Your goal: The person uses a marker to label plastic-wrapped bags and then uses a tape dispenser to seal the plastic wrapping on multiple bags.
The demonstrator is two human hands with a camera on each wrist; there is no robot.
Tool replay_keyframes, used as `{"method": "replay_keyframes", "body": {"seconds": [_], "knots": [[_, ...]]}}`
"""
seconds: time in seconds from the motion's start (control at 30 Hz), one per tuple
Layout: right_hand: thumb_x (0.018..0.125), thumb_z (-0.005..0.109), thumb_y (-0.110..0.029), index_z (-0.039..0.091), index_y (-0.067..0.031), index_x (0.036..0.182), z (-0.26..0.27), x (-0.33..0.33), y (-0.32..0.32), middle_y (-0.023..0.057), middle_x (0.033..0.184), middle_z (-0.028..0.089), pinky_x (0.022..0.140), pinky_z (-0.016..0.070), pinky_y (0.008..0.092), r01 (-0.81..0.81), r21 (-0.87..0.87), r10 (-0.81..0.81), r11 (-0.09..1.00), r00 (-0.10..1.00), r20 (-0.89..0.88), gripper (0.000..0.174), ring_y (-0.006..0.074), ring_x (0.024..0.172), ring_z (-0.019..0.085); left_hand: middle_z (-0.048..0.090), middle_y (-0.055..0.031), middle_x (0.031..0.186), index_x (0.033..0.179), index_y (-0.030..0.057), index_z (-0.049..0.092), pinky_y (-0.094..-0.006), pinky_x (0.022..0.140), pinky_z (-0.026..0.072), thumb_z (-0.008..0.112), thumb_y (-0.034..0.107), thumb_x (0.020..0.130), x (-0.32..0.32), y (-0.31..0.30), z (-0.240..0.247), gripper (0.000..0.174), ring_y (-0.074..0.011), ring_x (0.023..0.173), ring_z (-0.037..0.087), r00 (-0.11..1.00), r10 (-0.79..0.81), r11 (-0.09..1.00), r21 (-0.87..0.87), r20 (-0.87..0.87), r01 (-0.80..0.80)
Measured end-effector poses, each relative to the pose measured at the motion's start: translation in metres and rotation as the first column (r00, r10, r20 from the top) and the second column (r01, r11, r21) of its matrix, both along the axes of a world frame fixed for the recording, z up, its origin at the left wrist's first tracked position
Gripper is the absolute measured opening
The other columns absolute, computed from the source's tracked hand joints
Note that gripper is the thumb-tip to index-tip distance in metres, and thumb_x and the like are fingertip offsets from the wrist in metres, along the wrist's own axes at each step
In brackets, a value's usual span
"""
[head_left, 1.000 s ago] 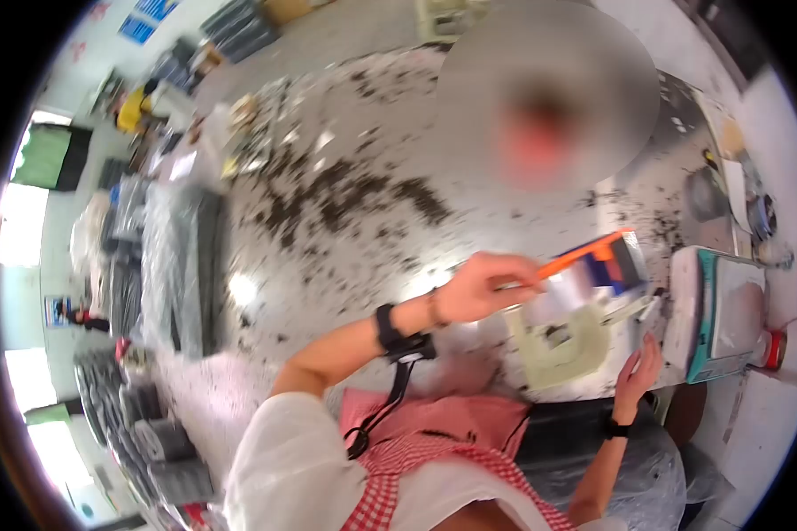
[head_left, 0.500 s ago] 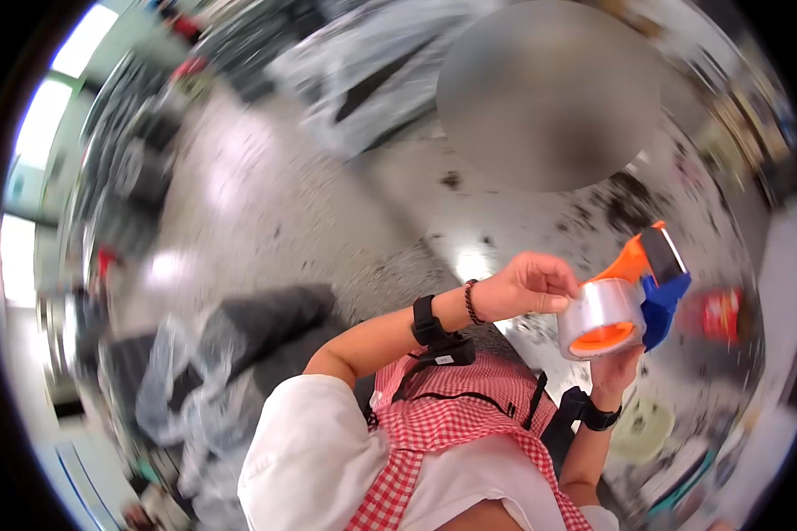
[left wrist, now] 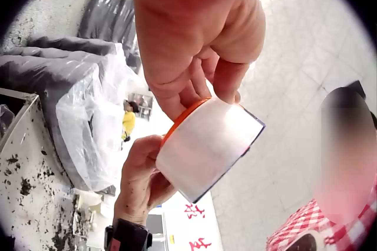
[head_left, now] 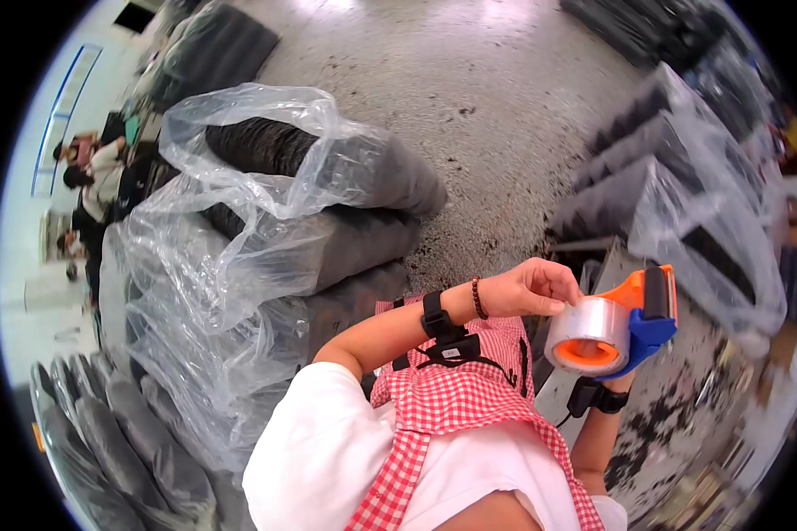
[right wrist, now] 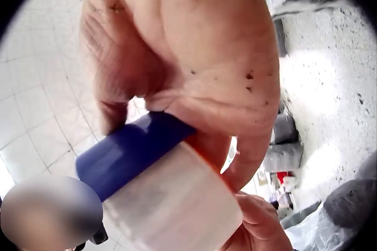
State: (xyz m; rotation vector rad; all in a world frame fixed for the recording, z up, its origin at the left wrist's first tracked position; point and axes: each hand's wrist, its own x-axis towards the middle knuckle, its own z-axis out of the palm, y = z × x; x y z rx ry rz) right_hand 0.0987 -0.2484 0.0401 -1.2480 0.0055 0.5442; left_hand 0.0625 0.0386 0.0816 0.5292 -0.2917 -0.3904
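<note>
A tape dispenser with a blue frame, an orange arm and a dark roller carries a wide roll of clear packing tape on an orange hub. My right hand grips the dispenser from beneath, its fingers mostly hidden behind the roll in the head view. At the roll's near upper edge, my left hand pinches the tape between thumb and fingers. The left wrist view shows that thumb against the pale tape surface, the other fingers curled behind the rim.
Dark rolls in clear plastic are stacked on the left, close to my left arm. More plastic-wrapped rolls lie ahead on the right. Between them runs a speckled floor. A table surface strewn with dark bits is beside my right arm.
My right hand has taken up the dispenser from the table, and my left hand has come to its roll. The view has turned away from the table with the scale toward the wrapped rolls.
</note>
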Motion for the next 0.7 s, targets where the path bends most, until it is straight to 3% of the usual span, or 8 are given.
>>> {"method": "replay_keyframes", "body": {"seconds": [0.03, 0.1, 0.17, 0.2, 0.3, 0.37, 0.57, 0.7], "knots": [[0.092, 0.044, -0.051, 0.043, -0.0052, 0.131, 0.013, 0.023, 0.024, 0.0112, 0.126, 0.053, 0.093, 0.0455, 0.0366, -0.170, -0.096, 0.179, 0.981, 0.979, 0.100, 0.060, 0.0241, 0.110, 0.055, 0.061, -0.0109, 0.110, 0.099, 0.0009, 0.059, -0.0285, 0.088, 0.0464, 0.062, 0.001, 0.085, 0.012, 0.011, -0.006, 0.014, -0.0141, 0.101, 0.057, 0.999, 0.035, 0.999, 0.000, -0.001, -0.035], [0.091, 0.053, -0.041, 0.046, -0.0002, 0.124, 0.014, 0.061, 0.073, 0.0095, 0.112, 0.060, 0.089, 0.0475, 0.0350, -0.016, 0.251, 0.042, 0.968, 0.994, -0.099, 0.053, 0.0227, 0.102, 0.059, 0.060, -0.0104, 0.115, 0.101, 0.0014, 0.057, -0.0289, 0.089, 0.0454, 0.059, 0.004, 0.088, 0.047, 0.038, -0.017, 0.014, -0.0146, 0.103, 0.057, 0.987, 0.156, 0.988, -0.001, -0.041, -0.156], [0.087, 0.058, -0.036, 0.052, 0.0014, 0.112, 0.052, 0.124, 0.121, 0.0096, 0.092, 0.065, 0.073, 0.0518, 0.0320, -0.498, 0.267, 0.483, 0.825, 0.867, 0.123, 0.046, 0.0209, 0.086, 0.064, 0.056, -0.0078, 0.120, 0.121, 0.0030, 0.053, -0.0315, 0.097, 0.0394, 0.054, 0.021, 0.094, 0.081, 0.077, -0.002, 0.032, -0.0165, 0.110, 0.053, 0.920, 0.386, 0.808, 0.507, -0.070, -0.301], [0.084, 0.060, -0.031, 0.056, 0.0009, 0.094, 0.076, 0.148, 0.153, 0.0065, 0.072, 0.061, 0.059, 0.0469, 0.0257, -0.535, 0.067, 0.534, 0.842, 0.845, 0.034, 0.033, 0.0137, 0.068, 0.060, 0.056, -0.0074, 0.121, 0.125, 0.0036, 0.051, -0.0305, 0.096, 0.0401, 0.053, 0.025, 0.095, 0.100, 0.095, -0.002, 0.037, -0.0148, 0.110, 0.052, 0.873, 0.420, 0.870, 0.382, -0.247, -0.311], [0.082, 0.062, -0.026, 0.053, 0.0007, 0.091, 0.052, 0.232, 0.205, 0.0035, 0.068, 0.055, 0.058, 0.0416, 0.0228, -0.649, -0.370, 0.741, 0.665, 0.637, 0.213, 0.030, 0.0087, 0.066, 0.051, 0.058, -0.0057, 0.117, 0.127, 0.0023, 0.051, -0.0264, 0.087, 0.0449, 0.051, 0.031, 0.095, 0.133, 0.150, 0.036, 0.043, -0.0099, 0.104, 0.053, 0.781, 0.421, 0.907, 0.198, -0.461, -0.372], [0.079, 0.067, -0.024, 0.048, -0.0004, 0.098, 0.067, 0.266, 0.252, 0.0017, 0.068, 0.050, 0.060, 0.0392, 0.0226, -0.727, -0.407, 0.831, 0.553, 0.517, 0.205, 0.036, 0.0083, 0.066, 0.045, 0.060, -0.0057, 0.111, 0.121, -0.0015, 0.055, -0.0252, 0.082, 0.0474, 0.053, 0.027, 0.095, 0.141, 0.178, 0.048, 0.039, -0.0088, 0.099, 0.056, 0.760, 0.629, 0.540, 0.794, -0.160, -0.280], [0.078, 0.072, -0.028, 0.046, 0.0000, 0.105, 0.057, 0.335, 0.405, 0.0080, 0.075, 0.057, 0.064, 0.0447, 0.0303, -0.960, -0.278, 0.974, -0.022, -0.084, 0.212, 0.047, 0.0165, 0.068, 0.056, 0.065, -0.0099, 0.095, 0.109, -0.0054, 0.061, -0.0256, 0.077, 0.0493, 0.059, 0.016, 0.089, 0.134, 0.261, 0.041, 0.029, -0.0108, 0.087, 0.061, 0.469, 0.883, 0.183, 0.929, -0.012, -0.322], [0.078, 0.071, -0.032, 0.046, -0.0013, 0.103, 0.045, 0.360, 0.526, 0.0183, 0.079, 0.059, 0.062, 0.0469, 0.0358, -0.860, -0.500, 0.866, -0.103, -0.325, 0.381, 0.047, 0.0366, 0.071, 0.061, 0.065, -0.0058, 0.099, 0.113, -0.0030, 0.059, -0.0245, 0.078, 0.0506, 0.061, 0.011, 0.088, 0.127, 0.344, 0.058, 0.029, -0.0106, 0.087, 0.061, 0.302, 0.953, 0.116, 0.926, -0.002, -0.359]]}}
